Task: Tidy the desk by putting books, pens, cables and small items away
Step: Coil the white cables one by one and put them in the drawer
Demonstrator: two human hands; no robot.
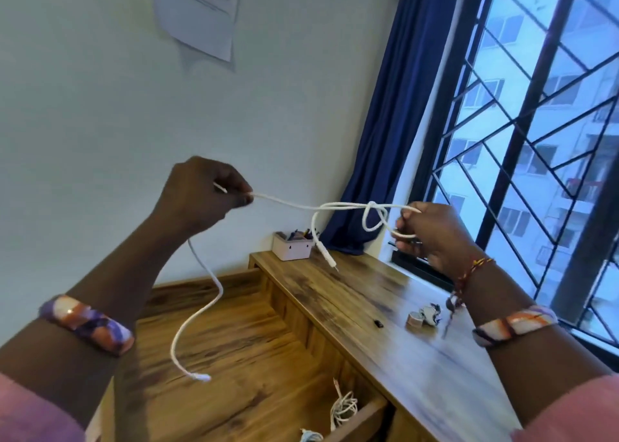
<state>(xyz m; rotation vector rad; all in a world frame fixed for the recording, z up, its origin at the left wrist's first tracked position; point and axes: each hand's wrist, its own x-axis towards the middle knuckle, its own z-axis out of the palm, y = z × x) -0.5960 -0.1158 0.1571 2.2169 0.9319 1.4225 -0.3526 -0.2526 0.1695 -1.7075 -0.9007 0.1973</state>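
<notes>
A white cable [294, 203] stretches in the air between my two hands above the wooden desk [385, 294]. My left hand [201, 197] grips it, and one end hangs down from that hand toward the floor. My right hand [432, 233] pinches a loop of the cable, with a loose knot just left of its fingers. The other end, with a plug [330, 260], dangles over the desk. A pink pen holder [291, 247] with pens stands at the desk's far end.
An open drawer [355, 415] at the desk's front holds coiled white cables. Small items [423, 317] and a little black piece [378, 323] lie on the desk near my right wrist. A barred window [536, 140] and a blue curtain [385, 123] are at the right. The floor [234, 358] is wooden.
</notes>
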